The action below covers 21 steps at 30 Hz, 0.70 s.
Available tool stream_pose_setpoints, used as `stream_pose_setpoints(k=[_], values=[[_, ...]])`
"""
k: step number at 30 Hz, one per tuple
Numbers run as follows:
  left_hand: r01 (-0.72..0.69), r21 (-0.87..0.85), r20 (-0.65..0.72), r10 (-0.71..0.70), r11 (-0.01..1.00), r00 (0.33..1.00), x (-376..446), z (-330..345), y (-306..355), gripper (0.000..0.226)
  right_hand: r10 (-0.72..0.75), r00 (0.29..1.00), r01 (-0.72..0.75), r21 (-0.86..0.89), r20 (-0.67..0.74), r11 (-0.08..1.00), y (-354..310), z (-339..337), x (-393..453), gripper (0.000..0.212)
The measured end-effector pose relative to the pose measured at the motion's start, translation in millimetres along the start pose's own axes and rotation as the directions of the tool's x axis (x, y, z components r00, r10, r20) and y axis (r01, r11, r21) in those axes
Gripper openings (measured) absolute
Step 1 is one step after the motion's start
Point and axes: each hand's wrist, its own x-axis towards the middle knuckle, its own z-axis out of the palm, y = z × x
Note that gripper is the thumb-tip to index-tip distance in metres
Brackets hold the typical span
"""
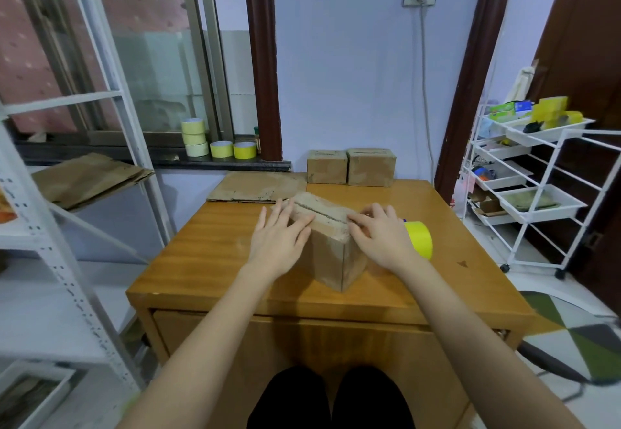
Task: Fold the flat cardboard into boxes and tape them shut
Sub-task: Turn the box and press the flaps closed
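Two hands on the box mid-table: left hand flat with straight fingers on the top flaps, right hand curled over the other end, pressing. Seam's untaped, so letting go for the yellow tape roll probably pops it open. Flat cardboard waits behind.
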Motion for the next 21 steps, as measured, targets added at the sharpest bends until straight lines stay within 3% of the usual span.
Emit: stream_pose_setpoints(k=[6,9,11,14,18,21], values=[[0.104,-0.194,0.223,-0.059,0.975,0.973,26.7,-6.0,13.8,0.051,-0.069,0.994,0.071,0.024,-0.084,0.997,-4.3,-6.1,-22.3,0.035],[0.106,-0.238,0.284,-0.035,0.966,0.958,37.1,-8.4,15.9,0.051,-0.112,0.992,0.11,-0.037,-0.059,0.993,-3.6,-4.9,-27.3,0.039],[0.095,-0.238,0.275,-0.027,0.967,0.961,41.3,-11.0,17.1,0.049,-0.115,0.989,0.117,0.013,-0.087,0.993,-0.4,-3.7,-26.2,0.039],[0.027,-0.229,0.171,0.013,0.973,0.985,40.2,-19.3,20.0,0.051,-0.139,0.985,0.146,0.066,-0.102,0.987,3.8,0.5,-22.9,0.037],[-0.089,-0.408,0.207,0.187,0.908,0.96,26.5,-35.6,21.1,0.064,-0.156,0.979,0.169,0.095,-0.132,0.981,2.8,9.8,-23.3,0.039],[-0.265,-0.216,0.223,0.312,0.94,0.924,15.5,-34.3,20.5,0.064,-0.151,0.98,0.167,0.122,-0.13,0.978,4.5,12.8,-22.5,0.045]])
